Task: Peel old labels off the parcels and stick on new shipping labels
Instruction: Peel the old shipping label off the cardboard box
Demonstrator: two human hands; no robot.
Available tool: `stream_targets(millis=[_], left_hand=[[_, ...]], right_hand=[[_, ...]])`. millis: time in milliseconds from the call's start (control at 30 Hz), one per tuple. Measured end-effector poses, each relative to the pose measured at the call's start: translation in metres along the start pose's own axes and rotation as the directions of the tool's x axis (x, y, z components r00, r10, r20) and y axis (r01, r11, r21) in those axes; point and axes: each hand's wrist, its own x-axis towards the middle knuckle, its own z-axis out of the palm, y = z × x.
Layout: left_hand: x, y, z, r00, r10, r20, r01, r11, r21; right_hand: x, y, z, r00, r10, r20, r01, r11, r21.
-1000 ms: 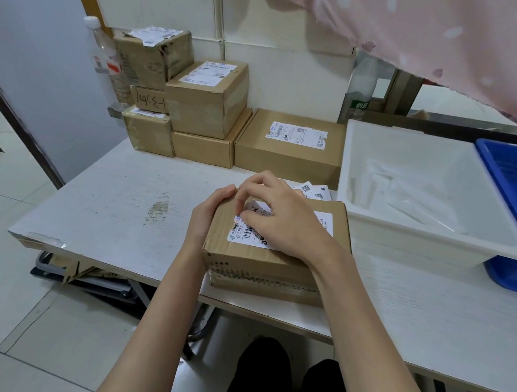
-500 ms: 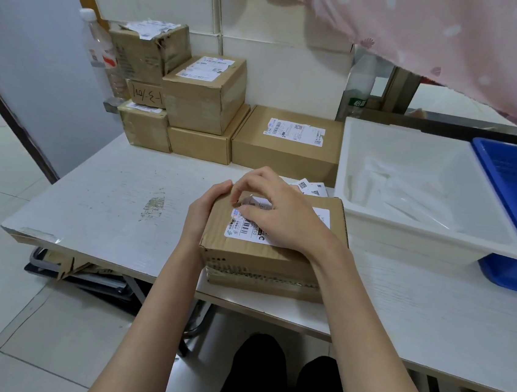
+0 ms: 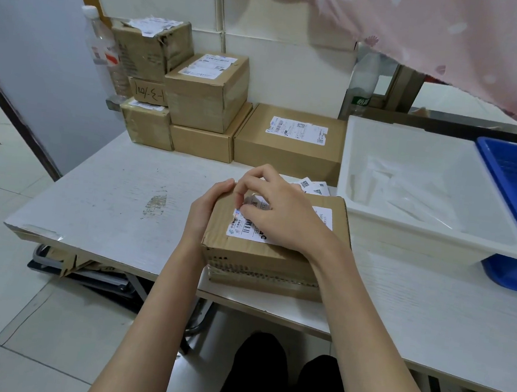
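A flat cardboard parcel [image 3: 244, 256] lies near the table's front edge, stacked on another flat box. A white shipping label [image 3: 244, 228] is stuck on its top. My left hand [image 3: 206, 212] grips the parcel's left side, fingers curled over the top edge. My right hand [image 3: 281, 212] rests on the parcel and pinches the label's far left corner, which is lifted off the cardboard. Most of the label is hidden under that hand. Loose labels [image 3: 314, 187] lie just behind the parcel.
Several labelled cardboard boxes [image 3: 207, 94] are stacked at the back left beside a plastic bottle [image 3: 102, 48]. A white tub [image 3: 418, 241] and a blue bin [image 3: 510, 276] stand on the right of the white table [image 3: 107, 199]. Pink cloth hangs above.
The label's far left corner has come up off the cardboard under my right fingers. My left hand keeps its grip on the parcel's side.
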Motion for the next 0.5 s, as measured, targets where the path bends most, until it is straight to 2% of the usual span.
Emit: stream_targets(millis=[100, 200, 233, 367, 500], left_hand=[[-0.0010, 0.0006, 0.0010, 0.999, -0.025, 0.032, 0.026, 0.999, -0.034], [-0.0007, -0.0021, 0.0008, 0.999, 0.039, 0.010, -0.039, 0.999, 0.015], [-0.0014, -0.0018, 0.0006, 0.999, 0.053, 0.006, -0.053, 0.998, 0.022], [-0.0022, -0.0004, 0.0004, 0.996, -0.053, 0.074, 0.059, 0.995, -0.078], [-0.0002, -0.0015, -0.0005, 0.996, -0.047, 0.073, 0.053, 0.995, -0.081]], right_hand=[[-0.0011, -0.0002, -0.0024, 1.000, 0.008, -0.012, -0.007, 0.998, 0.059], [-0.0024, -0.0009, -0.0038, 1.000, 0.005, -0.017, -0.003, 0.994, 0.108], [-0.0024, -0.0009, -0.0035, 1.000, 0.005, -0.017, -0.003, 0.995, 0.103], [0.0005, -0.0001, -0.0015, 0.999, 0.013, -0.039, -0.009, 0.996, 0.093], [0.0012, 0.0003, 0.0034, 0.995, -0.030, -0.098, 0.029, 1.000, -0.012]])
